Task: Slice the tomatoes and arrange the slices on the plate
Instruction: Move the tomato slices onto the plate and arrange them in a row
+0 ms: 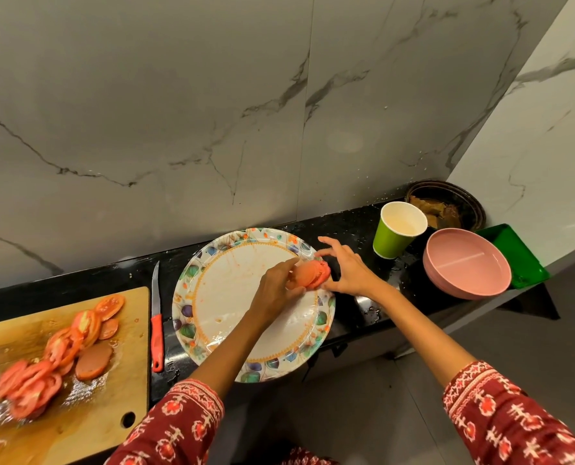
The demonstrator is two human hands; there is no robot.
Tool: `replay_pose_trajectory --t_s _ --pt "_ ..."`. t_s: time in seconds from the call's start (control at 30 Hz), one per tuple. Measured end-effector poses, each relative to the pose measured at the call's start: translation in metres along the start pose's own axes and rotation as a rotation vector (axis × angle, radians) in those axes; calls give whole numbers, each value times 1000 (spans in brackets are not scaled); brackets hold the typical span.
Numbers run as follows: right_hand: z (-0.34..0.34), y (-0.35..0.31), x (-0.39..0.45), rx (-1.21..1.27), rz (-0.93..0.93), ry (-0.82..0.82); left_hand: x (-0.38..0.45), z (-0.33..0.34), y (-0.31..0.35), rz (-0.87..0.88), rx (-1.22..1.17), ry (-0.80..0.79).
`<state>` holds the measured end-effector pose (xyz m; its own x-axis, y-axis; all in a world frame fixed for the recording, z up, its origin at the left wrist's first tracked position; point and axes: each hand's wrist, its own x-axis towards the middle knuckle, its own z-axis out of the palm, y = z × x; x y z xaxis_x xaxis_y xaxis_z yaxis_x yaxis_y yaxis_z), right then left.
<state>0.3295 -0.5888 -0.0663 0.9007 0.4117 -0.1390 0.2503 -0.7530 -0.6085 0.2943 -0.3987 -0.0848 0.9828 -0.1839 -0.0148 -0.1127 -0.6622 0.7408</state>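
Glossy floral plate [192,307], wet-looking wooden cutting board [125,370] left of it, red plastic-handled metal knife [156,330] between them, glossy black speckled desk [346,223], paper cup [393,236], matt pink bowl [464,280] right of the plate

board [118,374] left | knife [156,325] between | plate [212,297] centre | cup [396,231], bowl [467,263] right
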Motion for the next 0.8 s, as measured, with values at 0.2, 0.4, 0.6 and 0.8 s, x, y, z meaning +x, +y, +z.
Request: replay_pose_trajectory --t_s 0.2,0.4,0.6,0.8 --pt "4 -12 10 -41 -29 -14 2 3 -1 5 -64 30" --pt "3 -14 12 -37 -48 -13 2 2 -6 -1 -61 26" --pt "-4 -11 6 -51 -65 22 1 7 -9 -49 -46 15" --pt "-5 -13 5 -50 -39 15 0 7 -12 -17 -10 10"
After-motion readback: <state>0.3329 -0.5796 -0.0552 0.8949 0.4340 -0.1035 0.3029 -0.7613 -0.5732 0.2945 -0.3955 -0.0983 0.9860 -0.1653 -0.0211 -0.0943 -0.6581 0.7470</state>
